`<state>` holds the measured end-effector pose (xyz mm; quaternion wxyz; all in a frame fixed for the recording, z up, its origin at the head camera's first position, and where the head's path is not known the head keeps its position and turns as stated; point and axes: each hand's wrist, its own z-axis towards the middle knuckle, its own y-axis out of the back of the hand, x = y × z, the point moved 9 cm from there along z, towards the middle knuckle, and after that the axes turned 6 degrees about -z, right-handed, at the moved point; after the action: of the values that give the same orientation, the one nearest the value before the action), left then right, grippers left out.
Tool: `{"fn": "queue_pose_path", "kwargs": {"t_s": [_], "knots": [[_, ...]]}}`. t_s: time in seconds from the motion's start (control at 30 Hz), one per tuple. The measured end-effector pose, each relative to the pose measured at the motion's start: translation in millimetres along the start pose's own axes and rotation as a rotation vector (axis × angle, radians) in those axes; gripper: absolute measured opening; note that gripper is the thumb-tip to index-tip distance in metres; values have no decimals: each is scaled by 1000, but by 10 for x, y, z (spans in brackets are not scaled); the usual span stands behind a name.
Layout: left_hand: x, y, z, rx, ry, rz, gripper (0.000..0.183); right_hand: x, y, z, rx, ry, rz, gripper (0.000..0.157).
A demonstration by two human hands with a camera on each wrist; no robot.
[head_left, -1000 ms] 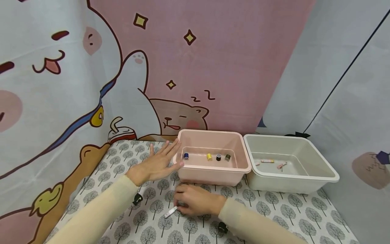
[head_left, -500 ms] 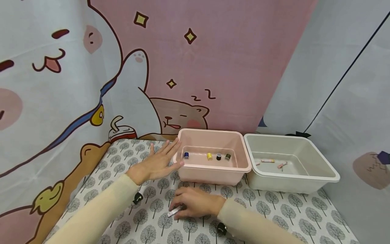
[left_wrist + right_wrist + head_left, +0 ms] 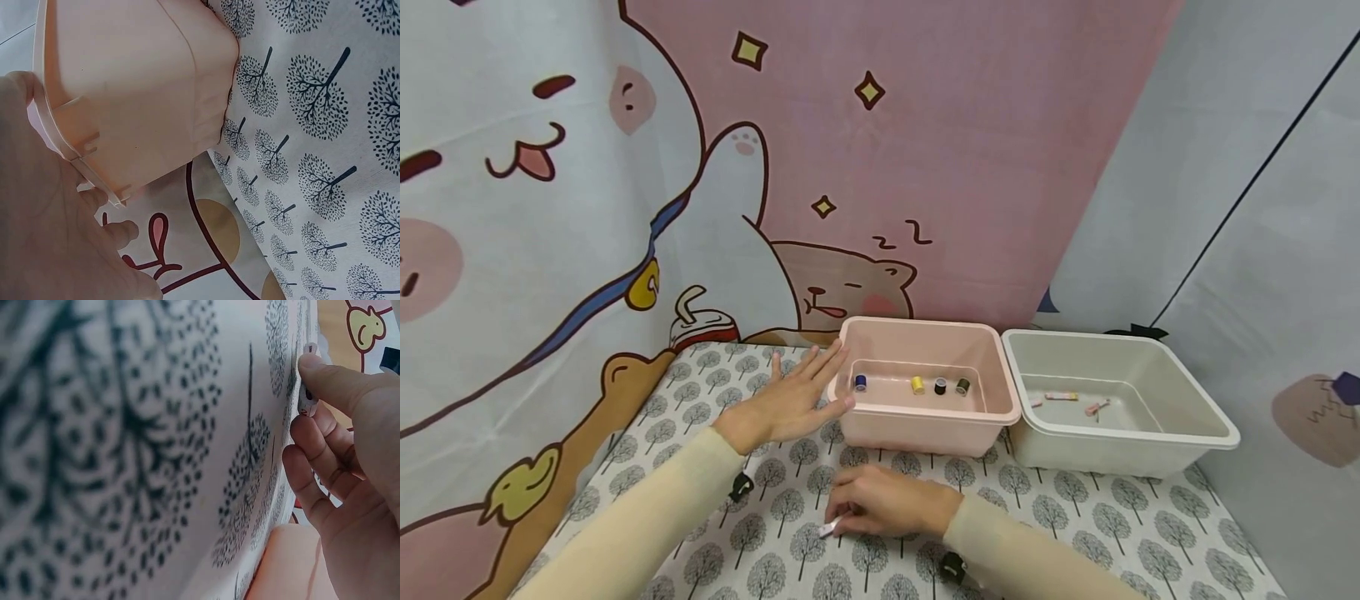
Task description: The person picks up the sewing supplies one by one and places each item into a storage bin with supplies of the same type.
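Observation:
In the head view, my right hand is low over the tablecloth in front of the pink bin. It pinches a small white stick between thumb and fingers. Seen from the right wrist, the stick has small dark marks and is close to the cloth; the thumb covers part of it. My left hand rests on the left end of the pink bin's rim with its fingers straight and spread. The left wrist view has that hand along the bin's edge.
Inside the pink bin lie a blue thread spool, a yellow spool, a black spool and a dark green spool. Right beside it stands a white bin with small pink and yellow pieces. Printed curtains rise behind.
The white stick has drawn further into my right hand, with less of it showing past the fingertips. My left hand stays on the pink bin's rim.

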<state>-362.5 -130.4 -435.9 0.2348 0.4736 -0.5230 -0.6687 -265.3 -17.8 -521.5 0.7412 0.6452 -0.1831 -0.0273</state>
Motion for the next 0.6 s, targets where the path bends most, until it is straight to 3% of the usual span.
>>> {"fn": "queue_pose_path", "kwargs": {"t_s": [0.23,0.6], "knots": [[-2,6,-4,-3,6,-3,89,-17,85,-123,-5,-22,68,18],[-3,5,-7,-3,8,-9,90,-2,289,-316,-54,-35,53,19]]}}
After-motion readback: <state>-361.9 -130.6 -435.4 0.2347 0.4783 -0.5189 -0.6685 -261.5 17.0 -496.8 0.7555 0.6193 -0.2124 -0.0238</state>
